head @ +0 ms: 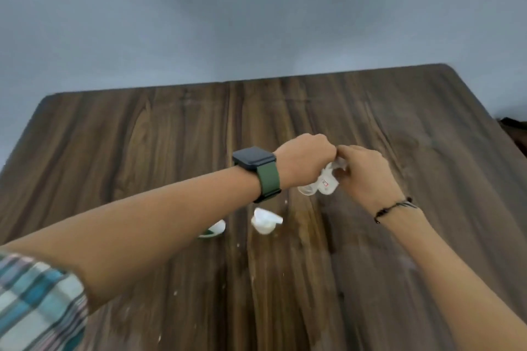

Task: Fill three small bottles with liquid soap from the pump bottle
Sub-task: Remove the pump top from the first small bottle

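My left hand (306,161) and my right hand (363,172) meet over the middle of the wooden table (142,137). Both close around small clear bottles (325,184) with a white label, held just above the tabletop. My fingers hide the bottle tops, and I cannot tell how many bottles are in the cluster. A small white pump head or cap (265,222) lies on the table below my left wrist. A white and green object (214,229), possibly the pump bottle, pokes out from under my left forearm, mostly hidden. The picture is blurred.
Small white specks dot the wood near the front of the table. A grey wall rises behind the far edge. A dark object (516,128) sits past the table's right edge. A dark watch on a green strap (256,168) is on my left wrist.
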Motion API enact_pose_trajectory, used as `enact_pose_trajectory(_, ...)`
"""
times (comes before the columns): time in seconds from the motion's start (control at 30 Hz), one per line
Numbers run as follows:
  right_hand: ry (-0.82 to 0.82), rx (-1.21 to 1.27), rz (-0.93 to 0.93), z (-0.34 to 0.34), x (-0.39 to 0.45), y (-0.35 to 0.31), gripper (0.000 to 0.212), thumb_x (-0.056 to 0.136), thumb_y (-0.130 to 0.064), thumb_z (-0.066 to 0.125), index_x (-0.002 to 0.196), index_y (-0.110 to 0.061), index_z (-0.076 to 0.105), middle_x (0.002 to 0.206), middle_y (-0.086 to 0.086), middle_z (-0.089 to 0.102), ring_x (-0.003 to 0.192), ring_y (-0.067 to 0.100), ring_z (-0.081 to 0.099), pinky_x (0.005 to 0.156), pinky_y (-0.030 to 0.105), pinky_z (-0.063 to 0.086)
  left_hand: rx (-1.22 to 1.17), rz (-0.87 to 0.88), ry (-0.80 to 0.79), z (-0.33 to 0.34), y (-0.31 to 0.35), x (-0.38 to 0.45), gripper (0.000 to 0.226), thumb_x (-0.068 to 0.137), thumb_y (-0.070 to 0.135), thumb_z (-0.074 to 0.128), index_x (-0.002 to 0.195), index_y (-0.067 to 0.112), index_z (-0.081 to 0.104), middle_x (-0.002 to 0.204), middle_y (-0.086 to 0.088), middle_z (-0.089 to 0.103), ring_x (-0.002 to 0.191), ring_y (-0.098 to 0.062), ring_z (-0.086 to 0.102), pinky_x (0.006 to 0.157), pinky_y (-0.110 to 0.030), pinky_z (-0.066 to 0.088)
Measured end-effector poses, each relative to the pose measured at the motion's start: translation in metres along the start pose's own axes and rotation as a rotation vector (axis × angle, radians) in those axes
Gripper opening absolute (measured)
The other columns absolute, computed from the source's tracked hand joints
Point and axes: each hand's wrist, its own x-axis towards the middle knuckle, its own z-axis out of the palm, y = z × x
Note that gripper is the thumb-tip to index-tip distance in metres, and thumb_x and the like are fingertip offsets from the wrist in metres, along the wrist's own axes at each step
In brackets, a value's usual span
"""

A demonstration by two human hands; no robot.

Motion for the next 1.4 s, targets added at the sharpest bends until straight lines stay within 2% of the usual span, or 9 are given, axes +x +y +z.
enact_pose_trajectory(0.1, -0.006, 0.038, 0.018, 0.001, -0.041, 0.005, 0.016, 0.075, -0.001, 0.055, 0.09, -0.005, 0.06, 0.084, 0.012, 0.062, 0.082, 0.033, 0.056, 0.06, 0.031, 0.032, 0.038, 0.015, -0.06, 0.004, 0.032, -0.014, 0.02, 0.085, -0.002, 0.043, 0.097, -0.001, 0.059, 0.102, -0.018, 0.06, 0.086, -0.034, 0.06, 0.067, -0.035, 0.043)
enact_pose_trajectory(0.33, -0.009, 0.025, 0.001, 0.016, -0.088, 0.024, 0.024, 0.08, -0.002, 0.052, 0.102, -0.004, 0.059, 0.091, 0.014, 0.061, 0.088, 0.033, 0.054, 0.067, 0.035, 0.038, 0.076, -0.001, -0.135, 0.012, 0.072, -0.023, 0.022, 0.085, -0.004, 0.042, 0.097, 0.001, 0.059, 0.103, -0.017, 0.061, 0.086, -0.032, 0.061, 0.063, -0.031, 0.038)
enact_pose_trajectory(0.47, -0.025, 0.007, -0.012, 0.026, -0.095, 0.028, 0.018, 0.082, -0.002, 0.05, 0.099, -0.002, 0.058, 0.086, 0.015, 0.058, 0.082, 0.031, 0.052, 0.062, 0.029, 0.03, 0.081, -0.036, -0.165, 0.025, 0.085, -0.022, 0.021, 0.088, -0.002, 0.044, 0.1, 0.003, 0.059, 0.107, -0.016, 0.06, 0.09, -0.031, 0.061, 0.066, -0.03, 0.039)
enact_pose_trajectory(0.7, -0.068, -0.041, -0.043, 0.041, -0.101, 0.032, 0.024, 0.086, -0.003, 0.045, 0.108, -0.005, 0.054, 0.1, 0.012, 0.058, 0.09, 0.029, 0.052, 0.066, 0.028, 0.033, 0.092, -0.117, -0.189, 0.046, 0.088, -0.035, 0.022, 0.084, -0.008, 0.045, 0.1, 0.001, 0.057, 0.109, -0.019, 0.057, 0.093, -0.034, 0.059, 0.066, -0.033, 0.037)
enact_pose_trajectory(0.9, -0.091, -0.042, -0.042, 0.043, -0.103, 0.032, 0.029, 0.085, -0.007, 0.051, 0.114, -0.009, 0.051, 0.105, 0.009, 0.056, 0.094, 0.027, 0.052, 0.066, 0.024, 0.03, 0.072, -0.174, -0.197, 0.05, 0.086, -0.039, 0.022, 0.079, -0.01, 0.051, 0.098, 0.001, 0.057, 0.104, -0.018, 0.058, 0.081, -0.03, 0.056, 0.061, -0.032, 0.038)
enact_pose_trajectory(1.27, -0.137, -0.068, -0.042, 0.037, -0.101, 0.031, 0.04, 0.085, -0.016, 0.054, 0.124, -0.014, 0.042, 0.113, 0.007, 0.052, 0.098, 0.027, 0.05, 0.069, 0.024, 0.032, 0.09, -0.187, -0.212, 0.04, 0.088, -0.04, 0.023, 0.085, -0.006, 0.041, 0.102, 0.0, 0.056, 0.106, -0.017, 0.059, 0.092, -0.033, 0.06, 0.063, -0.032, 0.039)
enact_pose_trajectory(1.4, -0.104, -0.09, -0.041, 0.021, -0.104, 0.025, 0.042, 0.086, -0.019, 0.053, 0.126, -0.014, 0.04, 0.114, 0.007, 0.052, 0.101, 0.026, 0.048, 0.073, 0.025, 0.032, 0.036, -0.222, -0.226, 0.03, 0.082, -0.041, 0.015, 0.086, 0.002, 0.049, 0.098, -0.001, 0.058, 0.103, -0.016, 0.06, 0.079, -0.029, 0.056, 0.062, -0.031, 0.041)
